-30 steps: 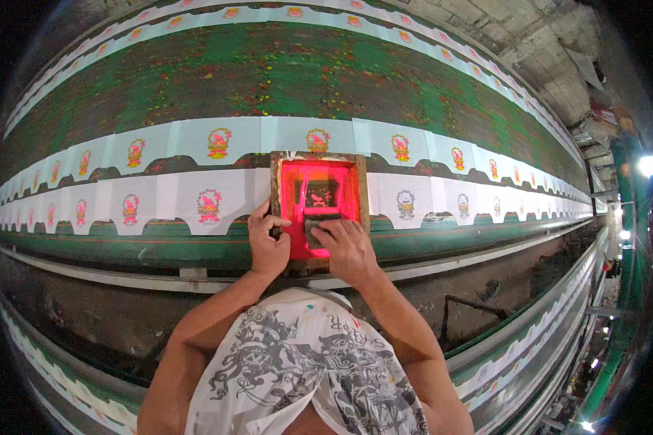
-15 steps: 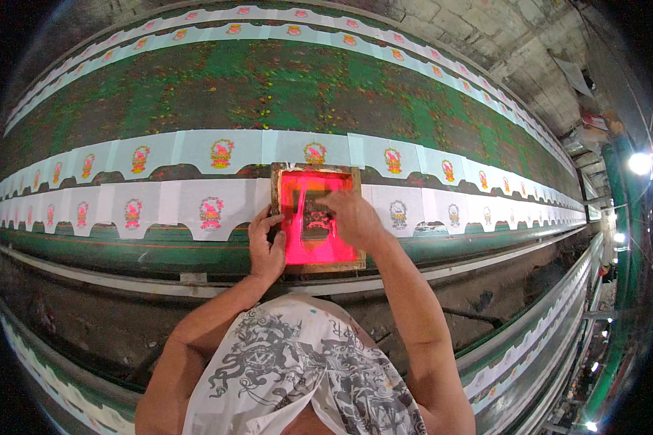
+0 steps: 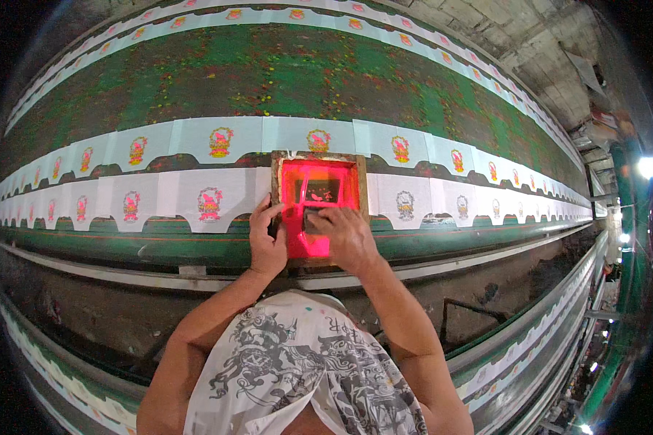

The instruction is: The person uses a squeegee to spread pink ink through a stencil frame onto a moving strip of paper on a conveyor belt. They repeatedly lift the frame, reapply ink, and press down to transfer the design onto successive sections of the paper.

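A wooden-framed printing screen (image 3: 276, 174), its inside coated with bright pink ink, lies over the near row of white cut fabric pieces (image 3: 243, 192). My left hand (image 3: 267, 235) grips the screen's left side, fingers bent at the frame's edge. Inside the frame, my right hand (image 3: 347, 235) is closed on a squeegee (image 3: 315, 217) that is mostly hidden beneath the fingers. Above it shows a darker mesh window (image 3: 319, 190) with a small design. Left of the screen, the near pieces bear pink and dark prints; those on the right bear grey outlines only.
A long green table (image 3: 218, 72), speckled with paint, carries another row of light blue printed pieces (image 3: 257, 134) behind the screen, and more rows at its far edge. A pale rail (image 3: 152, 277) runs along the near side. Another table of fabric pieces (image 3: 515, 359) stands at lower right.
My right hand has pulled the squeegee toward me, from the screen's upper part to its middle. My left hand stays at the frame's left side. The view has shifted slightly.
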`<state>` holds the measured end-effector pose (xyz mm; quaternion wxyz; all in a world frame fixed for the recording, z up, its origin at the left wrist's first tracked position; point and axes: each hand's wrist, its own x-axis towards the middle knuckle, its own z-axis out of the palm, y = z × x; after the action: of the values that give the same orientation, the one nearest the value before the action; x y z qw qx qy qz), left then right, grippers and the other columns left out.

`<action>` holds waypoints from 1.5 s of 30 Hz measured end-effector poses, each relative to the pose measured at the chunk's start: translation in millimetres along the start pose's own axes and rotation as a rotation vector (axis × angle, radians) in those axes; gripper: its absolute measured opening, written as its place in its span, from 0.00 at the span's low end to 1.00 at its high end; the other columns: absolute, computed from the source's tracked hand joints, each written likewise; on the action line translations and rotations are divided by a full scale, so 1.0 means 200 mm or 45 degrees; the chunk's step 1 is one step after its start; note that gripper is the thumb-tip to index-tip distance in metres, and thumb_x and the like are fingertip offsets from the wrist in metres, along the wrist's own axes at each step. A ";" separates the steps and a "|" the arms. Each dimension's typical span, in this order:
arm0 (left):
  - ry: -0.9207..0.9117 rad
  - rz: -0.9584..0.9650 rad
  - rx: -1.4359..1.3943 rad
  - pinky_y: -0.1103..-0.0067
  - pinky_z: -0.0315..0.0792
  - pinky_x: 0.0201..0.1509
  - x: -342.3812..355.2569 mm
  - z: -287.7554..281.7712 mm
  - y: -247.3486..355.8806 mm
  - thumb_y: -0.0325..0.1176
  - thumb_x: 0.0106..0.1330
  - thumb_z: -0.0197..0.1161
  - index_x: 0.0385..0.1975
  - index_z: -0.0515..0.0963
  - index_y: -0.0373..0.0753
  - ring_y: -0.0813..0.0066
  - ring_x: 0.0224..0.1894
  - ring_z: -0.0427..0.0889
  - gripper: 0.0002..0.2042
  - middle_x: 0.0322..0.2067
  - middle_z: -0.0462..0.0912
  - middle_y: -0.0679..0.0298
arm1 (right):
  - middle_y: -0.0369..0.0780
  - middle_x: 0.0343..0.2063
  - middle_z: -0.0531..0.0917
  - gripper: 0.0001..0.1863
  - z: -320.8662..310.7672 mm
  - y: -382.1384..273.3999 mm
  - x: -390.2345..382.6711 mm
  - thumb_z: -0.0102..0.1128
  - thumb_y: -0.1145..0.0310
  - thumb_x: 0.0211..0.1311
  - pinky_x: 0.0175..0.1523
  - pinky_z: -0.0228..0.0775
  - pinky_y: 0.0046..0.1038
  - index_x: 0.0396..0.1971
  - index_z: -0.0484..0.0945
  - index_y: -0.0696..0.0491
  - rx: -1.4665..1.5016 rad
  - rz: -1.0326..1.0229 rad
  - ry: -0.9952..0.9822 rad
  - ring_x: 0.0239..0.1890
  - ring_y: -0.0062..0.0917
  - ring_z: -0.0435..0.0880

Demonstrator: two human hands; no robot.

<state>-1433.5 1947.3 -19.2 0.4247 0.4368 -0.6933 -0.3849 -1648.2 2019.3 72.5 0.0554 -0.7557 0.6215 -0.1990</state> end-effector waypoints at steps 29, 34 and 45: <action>-0.017 0.009 0.081 0.58 0.66 0.84 -0.11 0.90 0.38 0.16 0.59 0.67 0.46 0.89 0.39 0.45 0.79 0.73 0.17 0.77 0.75 0.41 | 0.50 0.64 0.86 0.21 -0.35 0.68 -1.10 0.75 0.73 0.71 0.74 0.74 0.43 0.62 0.86 0.58 0.793 0.793 0.545 0.68 0.45 0.84; -0.013 -0.075 0.048 0.57 0.67 0.83 -0.16 1.08 0.45 0.17 0.59 0.70 0.44 0.88 0.36 0.47 0.79 0.75 0.14 0.77 0.76 0.39 | 0.49 0.63 0.86 0.21 -0.46 0.89 -1.22 0.75 0.75 0.71 0.73 0.75 0.43 0.62 0.86 0.58 0.758 0.709 0.491 0.67 0.44 0.84; 0.008 -0.141 -0.019 0.62 0.68 0.82 -0.16 1.11 0.42 0.16 0.60 0.69 0.43 0.88 0.38 0.50 0.79 0.76 0.13 0.76 0.77 0.41 | 0.47 0.58 0.88 0.24 -0.61 0.91 -1.08 0.80 0.71 0.61 0.67 0.81 0.49 0.58 0.88 0.54 0.511 0.097 0.215 0.61 0.49 0.87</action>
<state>-1655.1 2040.9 -27.0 0.4082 0.4726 -0.6639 -0.4114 -1891.9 2206.7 74.6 0.1600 -0.6861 0.6001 -0.3788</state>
